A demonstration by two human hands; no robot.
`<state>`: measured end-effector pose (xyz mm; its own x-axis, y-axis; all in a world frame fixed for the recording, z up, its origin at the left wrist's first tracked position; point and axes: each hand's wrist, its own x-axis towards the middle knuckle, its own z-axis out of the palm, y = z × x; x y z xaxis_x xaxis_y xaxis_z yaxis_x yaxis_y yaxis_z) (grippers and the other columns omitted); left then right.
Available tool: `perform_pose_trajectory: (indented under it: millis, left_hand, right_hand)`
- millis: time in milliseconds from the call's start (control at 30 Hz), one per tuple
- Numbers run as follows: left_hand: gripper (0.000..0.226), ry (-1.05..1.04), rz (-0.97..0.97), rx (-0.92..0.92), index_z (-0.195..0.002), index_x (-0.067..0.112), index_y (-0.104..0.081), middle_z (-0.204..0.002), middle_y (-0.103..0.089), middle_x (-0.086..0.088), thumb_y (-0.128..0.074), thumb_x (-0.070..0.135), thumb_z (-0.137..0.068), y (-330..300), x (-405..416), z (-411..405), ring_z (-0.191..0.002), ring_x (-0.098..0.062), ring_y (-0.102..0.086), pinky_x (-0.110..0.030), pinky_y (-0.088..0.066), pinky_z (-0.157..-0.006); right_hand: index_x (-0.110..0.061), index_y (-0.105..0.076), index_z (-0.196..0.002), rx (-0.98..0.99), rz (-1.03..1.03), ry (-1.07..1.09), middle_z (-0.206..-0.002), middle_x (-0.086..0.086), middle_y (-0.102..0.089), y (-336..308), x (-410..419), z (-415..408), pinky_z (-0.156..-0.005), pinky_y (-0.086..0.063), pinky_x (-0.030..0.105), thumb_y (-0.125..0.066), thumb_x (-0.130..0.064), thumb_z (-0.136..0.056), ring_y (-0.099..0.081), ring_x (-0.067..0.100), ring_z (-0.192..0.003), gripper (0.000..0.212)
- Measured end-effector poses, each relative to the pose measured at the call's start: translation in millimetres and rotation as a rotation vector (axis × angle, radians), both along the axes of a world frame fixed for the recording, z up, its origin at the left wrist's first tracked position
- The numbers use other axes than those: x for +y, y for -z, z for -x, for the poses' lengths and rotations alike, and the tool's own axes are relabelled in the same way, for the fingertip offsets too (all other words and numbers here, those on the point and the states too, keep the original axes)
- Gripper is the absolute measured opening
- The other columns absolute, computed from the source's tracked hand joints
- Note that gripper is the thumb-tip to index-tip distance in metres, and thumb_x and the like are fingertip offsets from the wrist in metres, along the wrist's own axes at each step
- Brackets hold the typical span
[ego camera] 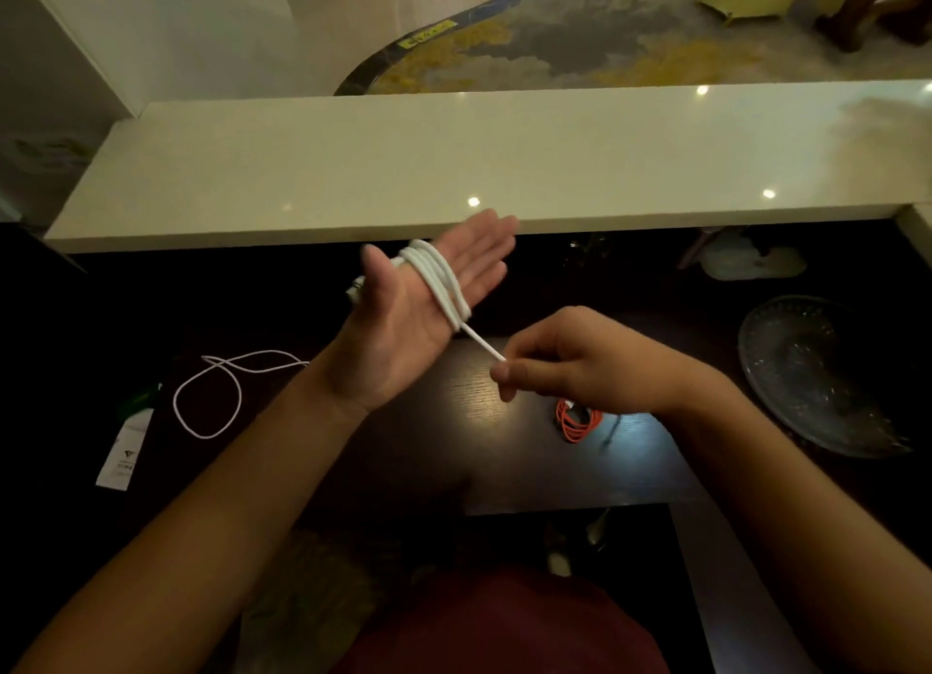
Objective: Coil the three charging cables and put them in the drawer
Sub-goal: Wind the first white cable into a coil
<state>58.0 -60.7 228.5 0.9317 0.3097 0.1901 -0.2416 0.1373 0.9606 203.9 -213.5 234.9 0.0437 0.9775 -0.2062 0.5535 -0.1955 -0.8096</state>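
My right hand (565, 360) is nearest, its fingers (507, 373) pinching the taut free end of the thick white cable (444, 282). Just under that wrist, at about five o'clock, an orange cable (577, 421) lies coiled on the dark table (504, 471). At ten o'clock from my right hand, my left hand (418, 300) is held palm up, fingers straight and released, with the white cable wound in several turns around the palm. Well off at nine o'clock a thin white cable (212, 396) lies in a loose loop on the table. At three o'clock sits a glass dish (817, 370). Beyond runs a pale ledge (454, 159).
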Motion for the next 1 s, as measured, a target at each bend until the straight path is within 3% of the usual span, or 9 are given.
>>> perform_pose_trajectory:
  millis: [67, 233, 367, 533, 633, 700, 767, 833, 1000]
  left_hand:
    - [0.137, 0.05, 0.118, 0.049, -0.157, -0.001, -0.019, -0.165, -0.027, -0.016, -0.064, 0.087, -0.062, 0.7, 12.3, 0.2, -0.154, -0.025, -0.028, -0.04, -0.02, -0.127]
    - [0.134, 0.089, -0.136, 0.193, -0.157, -0.002, -0.017, -0.164, -0.028, -0.016, -0.06, 0.088, -0.067, 6.3, 10.1, 7.6, -0.154, -0.025, -0.026, -0.049, -0.015, -0.128]
    - [0.121, 0.137, -0.239, 0.244, -0.158, 0.01, -0.026, -0.163, -0.035, -0.011, -0.067, 0.081, -0.069, 6.9, 4.9, 15.6, -0.153, -0.026, -0.029, -0.052, -0.018, -0.126]
    - [0.07, 0.553, -0.378, 0.376, -0.131, 0.034, -0.058, -0.133, -0.065, 0.022, -0.087, 0.04, -0.069, -6.3, -13.5, 7.3, -0.131, -0.003, -0.057, -0.023, -0.043, -0.109]
    - [0.083, 0.729, -0.199, 0.262, -0.135, 0.012, -0.061, -0.133, -0.065, -0.005, -0.089, 0.051, -0.067, -12.0, -26.6, 7.6, -0.129, -0.021, -0.058, -0.039, -0.041, -0.111]
    - [0.098, 0.682, 0.152, 0.115, -0.137, -0.001, -0.056, -0.138, -0.053, -0.028, -0.086, 0.061, -0.068, -16.6, -33.3, 6.6, -0.136, -0.046, -0.044, -0.054, -0.031, -0.114]
    - [0.108, 0.459, 0.393, -0.04, -0.142, -0.006, -0.048, -0.146, -0.044, -0.032, -0.042, 0.085, -0.084, -23.8, -28.4, 0.4, -0.143, -0.053, -0.029, -0.051, -0.031, -0.117]
    - [0.135, 0.379, 0.52, -0.118, -0.148, -0.008, -0.036, -0.152, -0.041, -0.03, 0.018, 0.091, -0.073, -25.8, -16.0, -2.3, -0.148, -0.045, -0.03, -0.044, -0.032, -0.12]
    - [0.125, 0.107, 0.492, -0.069, -0.155, -0.004, -0.026, -0.16, -0.035, -0.024, -0.06, 0.081, -0.071, -8.1, 4.1, -3.8, -0.15, -0.034, -0.033, -0.046, -0.016, -0.128]
  right_hand:
    - [-0.014, -0.077, -0.094, -0.035, -0.013, -0.001, -0.054, -0.018, -0.055, -6.5, -8.2, 0.8, -0.056, -0.036, 0.011, -0.06, -0.027, -0.101, -0.051, -0.001, -0.051, 0.022]
    - [-0.019, -0.077, -0.099, -0.012, -0.267, 0.039, -0.079, 0.0, -0.073, -42.6, -18.1, -0.5, -0.065, -0.05, 0.029, -0.066, -0.026, -0.097, -0.067, 0.018, -0.071, 0.013]
    - [-0.024, -0.076, -0.1, 0.045, -0.346, 0.051, -0.091, -0.011, -0.077, -61.8, -14.6, -5.4, -0.078, -0.052, 0.02, -0.067, -0.022, -0.095, -0.072, 0.002, -0.088, 0.011]
    - [-0.01, -0.077, -0.09, -0.027, -0.451, 0.059, -0.079, 0.012, -0.074, -62.7, 11.3, -14.8, -0.067, -0.053, 0.044, -0.072, -0.025, -0.092, -0.068, 0.031, -0.074, 0.017]
    - [-0.015, -0.075, -0.079, 0.196, -0.367, 0.189, -0.072, 0.034, -0.06, -42.6, 25.8, -21.7, -0.059, -0.047, 0.045, -0.073, -0.028, -0.09, -0.053, 0.034, -0.059, 0.017]
    - [-0.02, -0.073, -0.07, 0.317, -0.261, 0.245, -0.062, 0.018, -0.061, -20.1, 26.6, -17.3, -0.059, -0.045, 0.036, -0.069, -0.024, -0.092, -0.055, 0.023, -0.057, 0.023]
    - [-0.016, -0.07, -0.075, 0.344, -0.234, 0.267, -0.058, -0.004, -0.06, 0.4, 19.6, -10.0, -0.052, -0.045, 0.026, -0.065, -0.017, -0.094, -0.055, 0.006, -0.052, 0.02]
    - [-0.004, -0.062, -0.093, 0.447, -0.283, 0.284, -0.059, 0.004, -0.046, 10.0, 8.7, -3.7, -0.042, -0.032, 0.023, -0.065, -0.019, -0.096, -0.04, 0.009, -0.046, 0.015]
    - [-0.007, -0.065, -0.097, 0.398, -0.292, 0.193, -0.068, 0.021, -0.062, 11.1, -21.5, 16.0, -0.049, -0.047, 0.034, -0.069, -0.007, -0.094, -0.056, 0.035, -0.053, 0.005]
